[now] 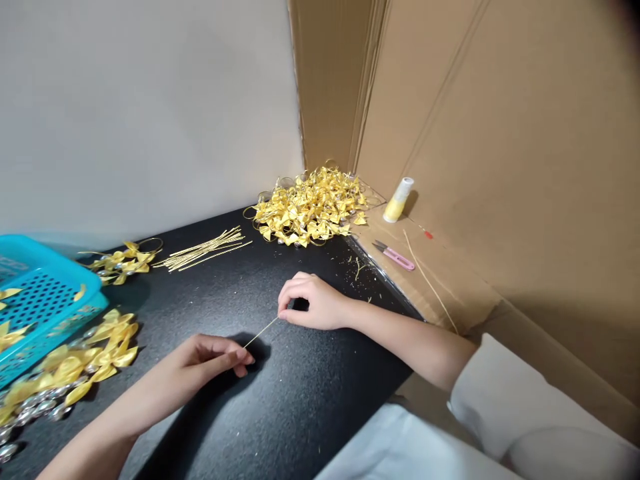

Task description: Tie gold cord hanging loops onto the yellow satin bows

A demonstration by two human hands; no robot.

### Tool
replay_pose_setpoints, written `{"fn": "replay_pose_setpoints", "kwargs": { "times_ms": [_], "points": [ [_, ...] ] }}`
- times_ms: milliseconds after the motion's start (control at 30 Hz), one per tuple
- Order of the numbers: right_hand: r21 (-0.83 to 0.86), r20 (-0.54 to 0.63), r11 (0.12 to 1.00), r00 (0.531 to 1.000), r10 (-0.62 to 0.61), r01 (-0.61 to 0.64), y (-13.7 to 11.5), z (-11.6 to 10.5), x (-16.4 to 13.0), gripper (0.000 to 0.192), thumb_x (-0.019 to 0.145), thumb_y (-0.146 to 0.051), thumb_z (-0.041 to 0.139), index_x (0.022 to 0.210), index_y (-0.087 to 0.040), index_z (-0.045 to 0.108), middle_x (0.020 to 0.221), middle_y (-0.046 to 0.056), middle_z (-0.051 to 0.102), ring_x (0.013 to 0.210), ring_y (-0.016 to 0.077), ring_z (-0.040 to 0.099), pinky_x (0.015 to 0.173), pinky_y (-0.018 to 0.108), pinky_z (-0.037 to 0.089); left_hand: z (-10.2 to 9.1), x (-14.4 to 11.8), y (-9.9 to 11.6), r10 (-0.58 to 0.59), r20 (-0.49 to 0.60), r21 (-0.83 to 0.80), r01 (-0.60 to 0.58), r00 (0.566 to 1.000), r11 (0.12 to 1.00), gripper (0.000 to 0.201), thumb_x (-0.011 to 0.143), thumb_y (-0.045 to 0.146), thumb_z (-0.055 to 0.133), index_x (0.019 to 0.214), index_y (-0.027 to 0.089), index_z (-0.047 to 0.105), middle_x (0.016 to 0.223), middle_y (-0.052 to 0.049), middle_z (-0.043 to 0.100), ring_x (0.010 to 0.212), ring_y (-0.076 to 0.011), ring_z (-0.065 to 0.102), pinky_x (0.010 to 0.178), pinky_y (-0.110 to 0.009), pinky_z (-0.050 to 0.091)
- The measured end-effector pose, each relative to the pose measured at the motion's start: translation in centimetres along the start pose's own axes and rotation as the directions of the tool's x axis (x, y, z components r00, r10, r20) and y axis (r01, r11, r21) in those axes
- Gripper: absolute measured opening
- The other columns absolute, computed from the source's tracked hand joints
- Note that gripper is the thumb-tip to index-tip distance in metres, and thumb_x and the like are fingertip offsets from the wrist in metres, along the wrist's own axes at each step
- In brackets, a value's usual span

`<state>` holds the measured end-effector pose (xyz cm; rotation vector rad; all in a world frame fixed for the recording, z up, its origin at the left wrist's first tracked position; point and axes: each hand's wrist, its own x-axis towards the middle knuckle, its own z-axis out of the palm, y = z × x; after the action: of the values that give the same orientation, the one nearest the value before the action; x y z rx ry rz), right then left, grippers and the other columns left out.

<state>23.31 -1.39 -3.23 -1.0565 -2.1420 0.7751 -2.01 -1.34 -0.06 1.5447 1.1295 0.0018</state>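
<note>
Both hands pinched one thin gold cord taut above the black tabletop.

The left hand (213,357) and right hand (313,303) each had fingertips closed on an end of the gold cord (261,332), apparently to keep it straight. Beyond the cord lay cut cords (205,250) and a heap of gold bows (310,207); left of it, a blue basket (40,293). The black tabletop (300,393) around the cord was bare up to its right edge.

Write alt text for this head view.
Two bare hands, left hand and right hand, pinch the ends of a thin gold cord over a black table. Gold bows, scissors and a blue basket lie around.
</note>
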Motion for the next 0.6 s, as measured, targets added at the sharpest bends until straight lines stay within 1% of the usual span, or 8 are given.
{"fn": "replay_pose_setpoints", "kwargs": {
  "times_ms": [100, 167, 267, 300, 333, 400, 500, 600],
  "points": [
    [-0.025, -0.030, 0.999, 0.999, -0.034, 0.034, -0.2, -0.2, -0.2, 0.009, 0.085, -0.021, 0.066, 0.076, -0.020, 0.064, 0.091, -0.001, 0.071, 0.092, 0.0148, 0.058, 0.088, 0.031, 0.038, 0.3, 0.5, -0.3, 0.037, -0.042, 0.056, -0.035, 0.998, 0.998, 0.025, 0.075, 0.047, 0.068, 0.084, 0.026, 0.080, 0.087, -0.005, 0.077, 0.083, -0.0258, 0.067, 0.076, -0.030, 0.051],
    [-0.061, -0.045, 0.996, 0.996, -0.075, 0.072, -0.4, -0.4, -0.3, 0.009, 0.086, -0.023, 0.066, 0.078, -0.020, 0.065, 0.092, -0.001, 0.071, 0.093, 0.0152, 0.057, 0.088, 0.032, 0.036, 0.3, 0.8, -0.1, 0.087, -0.128, 0.110, -0.073, 0.988, 0.991, 0.025, 0.070, 0.044, 0.075, 0.088, 0.028, 0.080, 0.097, -0.005, 0.077, 0.087, -0.0266, 0.067, 0.074, -0.028, 0.050],
    [-0.135, -0.052, 0.983, 0.990, -0.129, 0.121, -0.7, -0.7, -0.4, 0.009, 0.087, -0.025, 0.065, 0.080, -0.020, 0.065, 0.093, -0.001, 0.070, 0.095, 0.0161, 0.056, 0.087, 0.033, 0.034, 0.4, 1.2, 1.2, 0.188, -0.305, 0.182, -0.137, 0.933, 0.974, 0.036, 0.061, 0.041, 0.082, 0.095, 0.029, 0.079, 0.105, -0.006, 0.075, 0.090, -0.0273, 0.065, 0.068, -0.025, 0.048],
    [-0.157, -0.056, 0.979, 0.988, -0.141, 0.131, -0.7, -0.8, -0.4, 0.009, 0.088, -0.026, 0.065, 0.081, -0.021, 0.066, 0.094, 0.000, 0.070, 0.094, 0.0164, 0.055, 0.086, 0.033, 0.034, 0.5, 1.4, 1.7, 0.224, -0.328, 0.190, -0.168, 0.918, 0.967, 0.038, 0.062, 0.041, 0.082, 0.097, 0.028, 0.078, 0.106, -0.006, 0.074, 0.091, -0.0270, 0.064, 0.069, -0.025, 0.048],
    [-0.172, -0.063, 0.975, 0.987, -0.150, 0.137, -0.8, -0.9, -0.4, 0.010, 0.088, -0.027, 0.064, 0.081, -0.021, 0.066, 0.095, 0.000, 0.070, 0.094, 0.0166, 0.055, 0.086, 0.033, 0.034, 0.7, 1.6, 2.3, 0.268, -0.329, 0.190, -0.214, 0.906, 0.958, 0.038, 0.064, 0.040, 0.081, 0.100, 0.028, 0.078, 0.106, -0.006, 0.074, 0.092, -0.0264, 0.064, 0.072, -0.025, 0.047],
    [-0.188, -0.078, 0.972, 0.984, -0.159, 0.142, -0.8, -1.1, -0.4, 0.011, 0.089, -0.027, 0.063, 0.081, -0.021, 0.066, 0.096, 0.001, 0.070, 0.094, 0.0168, 0.055, 0.086, 0.033, 0.034, 1.2, 2.4, 3.3, 0.320, -0.262, 0.179, -0.280, 0.910, 0.943, 0.034, 0.070, 0.040, 0.077, 0.100, 0.027, 0.077, 0.106, -0.005, 0.073, 0.091, -0.0247, 0.063, 0.074, -0.025, 0.046],
    [-0.182, -0.133, 0.974, 0.978, -0.159, 0.133, -0.6, -1.2, -0.4, 0.011, 0.089, -0.027, 0.063, 0.080, -0.021, 0.066, 0.095, 0.001, 0.069, 0.094, 0.0167, 0.055, 0.086, 0.032, 0.035, 2.3, 3.8, 3.9, 0.333, -0.181, 0.044, -0.330, 0.926, 0.943, 0.023, 0.081, 0.041, 0.066, 0.085, 0.022, 0.078, 0.085, -0.004, 0.073, 0.080, -0.0202, 0.061, 0.073, -0.025, 0.044],
    [-0.161, -0.216, 0.982, 0.968, -0.129, 0.095, -0.4, -1.2, -0.4, 0.011, 0.087, -0.025, 0.063, 0.078, -0.021, 0.064, 0.092, 0.001, 0.068, 0.093, 0.0171, 0.054, 0.087, 0.033, 0.036, 3.2, 4.9, 3.3, 0.269, -0.257, -0.172, -0.318, 0.928, 0.932, 0.024, 0.078, 0.040, 0.069, 0.071, 0.017, 0.075, 0.073, -0.003, 0.070, 0.072, -0.0160, 0.057, 0.070, -0.024, 0.042]
  ]
}}
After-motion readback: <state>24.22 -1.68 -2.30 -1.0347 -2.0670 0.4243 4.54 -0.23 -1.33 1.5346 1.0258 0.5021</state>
